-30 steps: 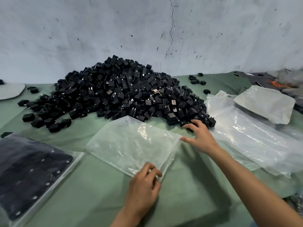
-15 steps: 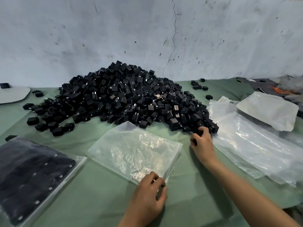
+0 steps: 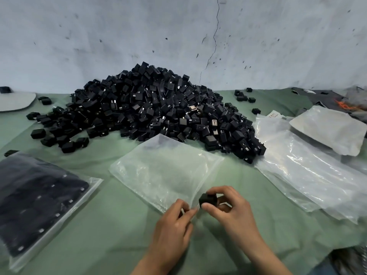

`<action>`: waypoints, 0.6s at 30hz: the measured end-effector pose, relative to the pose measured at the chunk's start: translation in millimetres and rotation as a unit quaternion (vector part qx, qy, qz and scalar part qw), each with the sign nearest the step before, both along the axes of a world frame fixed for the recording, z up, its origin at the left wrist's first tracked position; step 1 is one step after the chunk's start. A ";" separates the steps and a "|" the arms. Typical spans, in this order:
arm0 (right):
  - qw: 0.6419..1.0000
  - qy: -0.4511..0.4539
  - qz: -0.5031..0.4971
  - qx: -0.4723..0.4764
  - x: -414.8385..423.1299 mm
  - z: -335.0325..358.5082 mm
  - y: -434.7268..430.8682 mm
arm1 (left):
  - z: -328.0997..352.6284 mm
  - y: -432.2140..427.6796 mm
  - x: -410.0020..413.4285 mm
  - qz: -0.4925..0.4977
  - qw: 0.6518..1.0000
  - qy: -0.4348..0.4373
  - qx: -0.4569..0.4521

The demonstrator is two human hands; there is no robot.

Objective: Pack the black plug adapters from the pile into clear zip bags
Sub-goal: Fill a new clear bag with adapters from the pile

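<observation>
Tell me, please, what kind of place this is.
Probably a packing workshop: a large pile of black adapters, spare clear bags beside it, and a filled bag on the table.

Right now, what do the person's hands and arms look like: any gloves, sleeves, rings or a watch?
Both are bare. The left hand and right hand wear no gloves, and no ring shows on the fingers in view. The left forearm and right forearm are uncovered to the picture's edge: no sleeve, watch or wristband visible.
</observation>
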State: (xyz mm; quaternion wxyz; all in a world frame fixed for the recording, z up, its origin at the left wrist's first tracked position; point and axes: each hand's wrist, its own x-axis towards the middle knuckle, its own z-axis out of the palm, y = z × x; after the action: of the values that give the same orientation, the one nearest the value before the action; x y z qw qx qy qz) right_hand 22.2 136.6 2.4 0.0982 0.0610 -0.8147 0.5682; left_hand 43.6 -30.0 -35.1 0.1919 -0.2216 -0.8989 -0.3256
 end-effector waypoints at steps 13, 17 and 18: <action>0.963 0.143 -0.075 0.214 -4.9 -20.8 -8.1 | -0.7 -0.2 2.6 -0.027 0.991 0.126 -0.020; 0.989 0.076 0.040 0.124 -1.9 -15.8 -15.2 | -2.3 0.8 3.1 -0.046 0.984 0.174 0.000; 0.993 0.039 0.066 0.086 -0.6 -16.9 -13.7 | -2.1 0.0 3.1 -0.050 0.982 0.180 0.001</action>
State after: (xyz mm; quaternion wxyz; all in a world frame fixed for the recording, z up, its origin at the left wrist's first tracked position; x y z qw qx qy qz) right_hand 21.6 122.9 -14.5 0.0869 0.1450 -0.8504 0.4983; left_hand 46.8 -30.0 -37.3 0.3343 -0.3213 -0.8370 -0.2906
